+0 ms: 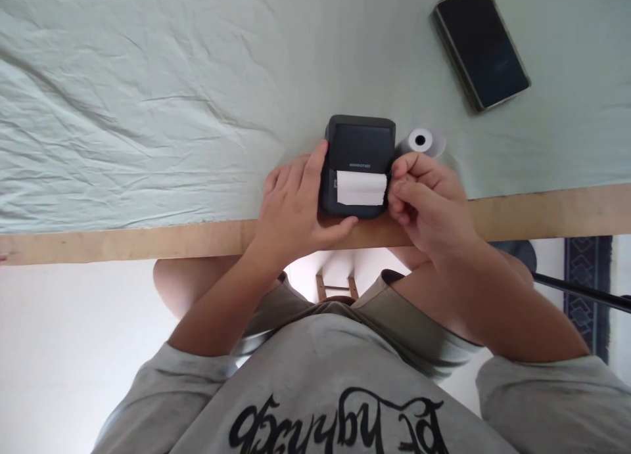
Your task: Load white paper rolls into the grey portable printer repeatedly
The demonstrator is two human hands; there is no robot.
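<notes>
A small dark portable label or receipt printer (363, 144) lies on the cloth near the table's front edge. From its slot a short strip of white paper (361, 188) hangs over the front part. My left hand (293, 201) holds the printer, index finger along its left side and thumb at its front edge. At the right side, my right hand (428, 198) is closed, with thumb and fingers curled together against or very near the printer's edge. What those fingertips pinch, if anything, is hidden. Just beyond them sits a white paper roll (428, 142) with a dark core.
A dark-screened phone or tablet (486, 46), thick at its side, lies at the far right. Pale green wrinkled cloth (148, 112) covers the table up to its bare wooden front edge (148, 240). My legs and lap are below that edge.
</notes>
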